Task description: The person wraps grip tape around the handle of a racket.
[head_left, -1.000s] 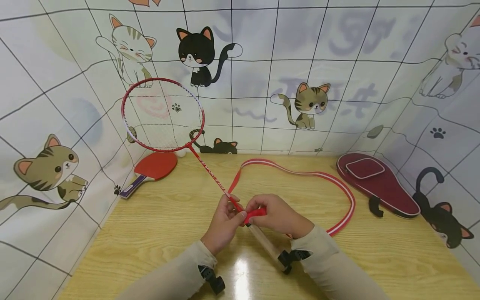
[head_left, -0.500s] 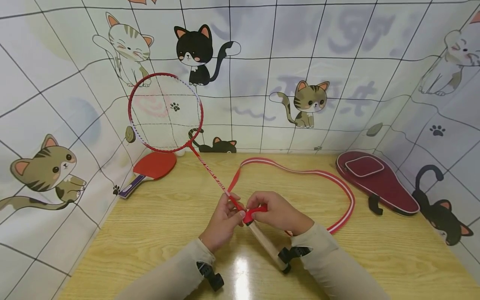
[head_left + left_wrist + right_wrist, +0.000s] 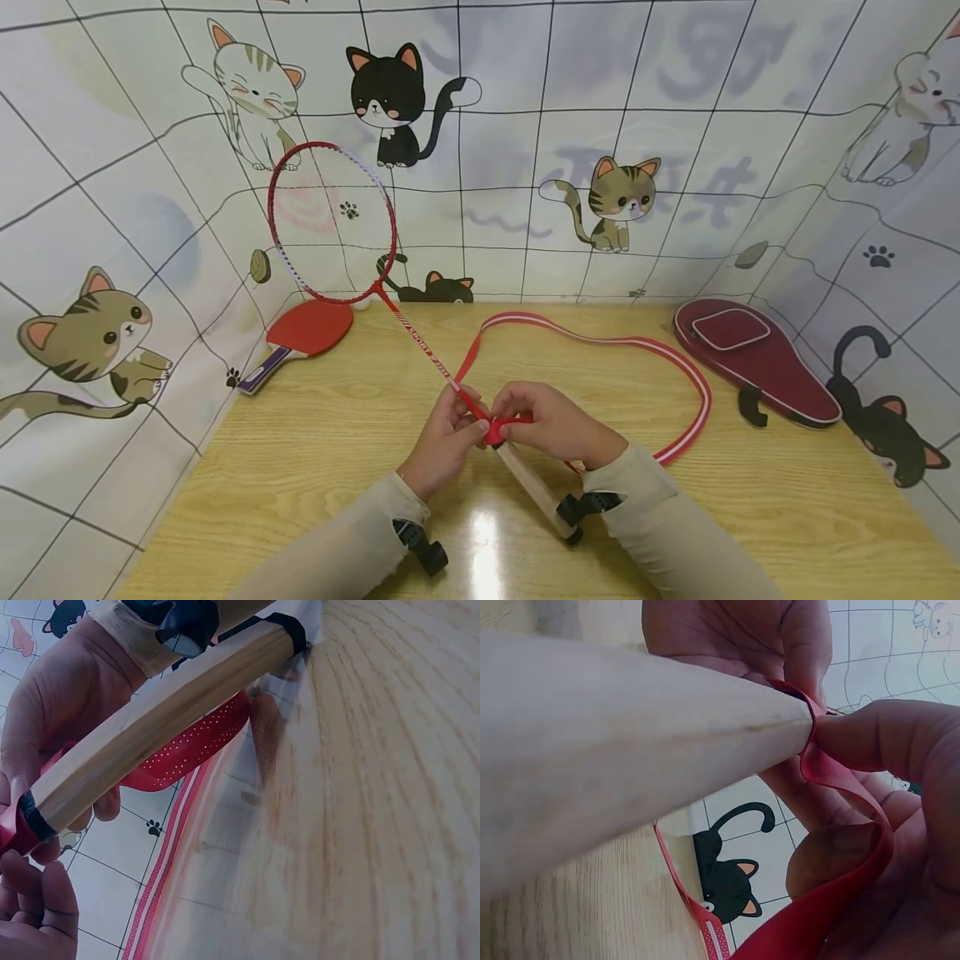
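Observation:
A red badminton racket (image 3: 415,334) slants up to the left, its strung head above the table's back edge. Its bare wooden handle (image 3: 154,716) points toward the person, with a dark band at each end. My left hand (image 3: 446,442) holds the racket where shaft meets handle, thumb on top. Beside it my right hand (image 3: 558,429) pinches the red perforated grip tape (image 3: 817,922) against the top of the handle. In the right wrist view the tape wraps the handle's upper end and runs back through the right fingers. The rest of the tape loops over the table.
A red table tennis bat (image 3: 311,327) lies at the back left, a white ball (image 3: 362,304) beside it. At the back right rests a dark red bat-shaped case (image 3: 750,358) with a black strap piece (image 3: 752,406). Cat-patterned cloth walls (image 3: 502,142) enclose the wooden table (image 3: 300,483).
The racket has turned about its shaft, so its head looks narrower. Both hands stay nearly in place at the top of the handle, and the tape loop lies as before.

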`<action>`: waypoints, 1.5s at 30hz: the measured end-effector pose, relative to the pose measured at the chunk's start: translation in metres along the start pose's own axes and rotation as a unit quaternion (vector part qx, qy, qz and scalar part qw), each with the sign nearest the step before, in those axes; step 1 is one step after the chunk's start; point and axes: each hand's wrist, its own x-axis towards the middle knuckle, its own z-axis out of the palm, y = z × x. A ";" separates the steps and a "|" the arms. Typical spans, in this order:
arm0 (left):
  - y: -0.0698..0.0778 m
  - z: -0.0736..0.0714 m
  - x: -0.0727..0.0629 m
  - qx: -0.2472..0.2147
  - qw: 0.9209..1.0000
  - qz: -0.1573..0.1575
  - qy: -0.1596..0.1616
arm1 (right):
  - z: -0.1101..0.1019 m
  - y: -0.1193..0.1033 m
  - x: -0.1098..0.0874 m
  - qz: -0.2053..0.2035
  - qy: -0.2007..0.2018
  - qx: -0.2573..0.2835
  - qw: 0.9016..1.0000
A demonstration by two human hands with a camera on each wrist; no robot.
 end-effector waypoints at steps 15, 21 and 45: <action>-0.001 0.001 0.000 0.031 0.999 0.012 0.005 | 0.000 0.000 -0.001 -0.013 0.015 -0.038 0.999; -0.001 0.001 -0.001 0.028 1.000 0.007 0.009 | 0.001 0.000 0.000 -0.012 0.013 -0.029 0.999; 0.010 -0.001 -0.001 0.069 0.997 -0.033 0.027 | 0.006 -0.007 -0.001 0.022 0.019 -0.015 0.999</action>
